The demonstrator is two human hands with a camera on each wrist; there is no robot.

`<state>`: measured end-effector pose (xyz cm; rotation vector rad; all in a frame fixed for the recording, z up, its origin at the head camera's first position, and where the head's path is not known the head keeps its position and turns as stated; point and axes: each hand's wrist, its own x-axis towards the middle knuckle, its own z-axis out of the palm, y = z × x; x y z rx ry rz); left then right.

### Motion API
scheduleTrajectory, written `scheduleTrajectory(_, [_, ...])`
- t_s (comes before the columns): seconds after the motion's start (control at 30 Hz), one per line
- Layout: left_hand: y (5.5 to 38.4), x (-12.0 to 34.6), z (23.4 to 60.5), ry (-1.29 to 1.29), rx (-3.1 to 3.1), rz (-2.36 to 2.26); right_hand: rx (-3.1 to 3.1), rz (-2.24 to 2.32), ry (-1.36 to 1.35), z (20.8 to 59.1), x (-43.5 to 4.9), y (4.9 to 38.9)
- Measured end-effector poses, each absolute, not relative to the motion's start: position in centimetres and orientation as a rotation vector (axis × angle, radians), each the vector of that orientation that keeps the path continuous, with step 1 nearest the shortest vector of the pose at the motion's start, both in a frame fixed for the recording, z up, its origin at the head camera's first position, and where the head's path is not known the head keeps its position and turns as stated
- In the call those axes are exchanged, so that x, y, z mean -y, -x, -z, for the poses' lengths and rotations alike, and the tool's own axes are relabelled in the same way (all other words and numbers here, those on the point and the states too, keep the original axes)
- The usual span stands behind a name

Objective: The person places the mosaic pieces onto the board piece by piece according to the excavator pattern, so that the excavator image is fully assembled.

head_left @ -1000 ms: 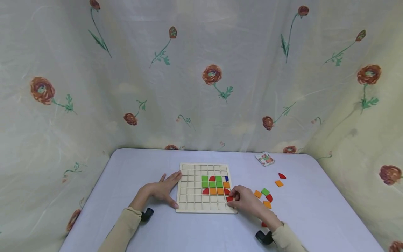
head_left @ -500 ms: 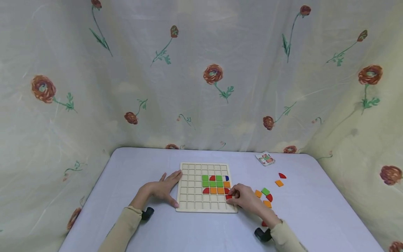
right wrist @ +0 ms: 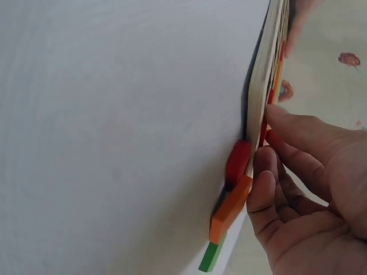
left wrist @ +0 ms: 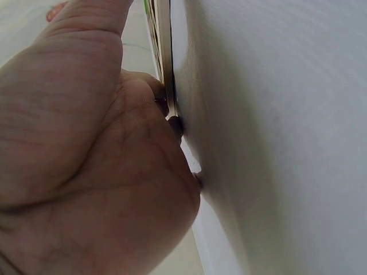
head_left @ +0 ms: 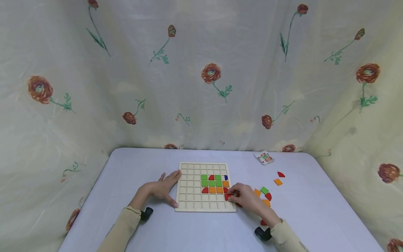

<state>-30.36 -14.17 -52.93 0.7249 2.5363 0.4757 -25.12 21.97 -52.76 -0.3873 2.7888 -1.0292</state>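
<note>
A pale wooden grid board (head_left: 206,210) lies on the table, with green, red, orange and blue tiles set in its right half. My left hand (head_left: 164,189) rests along the board's left edge, fingers spread, thumb at the lower left corner. At the right edge my right hand (head_left: 244,196) pinches a red tile (head_left: 227,197) in the cell just below a red quarter-round tile, partly hidden by the fingers. In the right wrist view, the thumb and a finger meet at the red tile (right wrist: 264,129) on the board's face.
Loose tiles lie right of the board, among them a green tile (head_left: 264,190), an orange tile (head_left: 278,182) and a red quarter-round (head_left: 281,174). Another red piece (right wrist: 238,163) sits close beside the board's edge. A patterned card (head_left: 264,158) lies at the back right.
The right hand has shifted the red tile slightly up and left within the edge column. A red piece beside the board now shows under that hand. The left hand stays still.
</note>
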Motion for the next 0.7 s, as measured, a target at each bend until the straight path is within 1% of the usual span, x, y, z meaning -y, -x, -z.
scheduleTrajectory(0.13, [30.3, 14.1, 52.8, -0.718, -2.542, -0.478, -2.783, 1.057, 0.346, 52.5, -22.4, 25.0])
scheduleTrajectory(0.27, [30.2, 14.1, 52.8, -0.709, -2.547, -0.468, -2.817, 1.091, 0.218, 51.9, -24.1, 25.0])
scheduleTrajectory(0.47, [30.3, 14.1, 52.8, -0.719, -2.547, -0.46, -2.923, 1.08, 0.065, 51.5, -29.8, 25.7])
scheduleTrajectory(0.7, [30.4, 14.2, 53.0, -0.736, -2.545, -0.472, -3.024, 1.002, -0.142, 52.0, -35.9, 26.9])
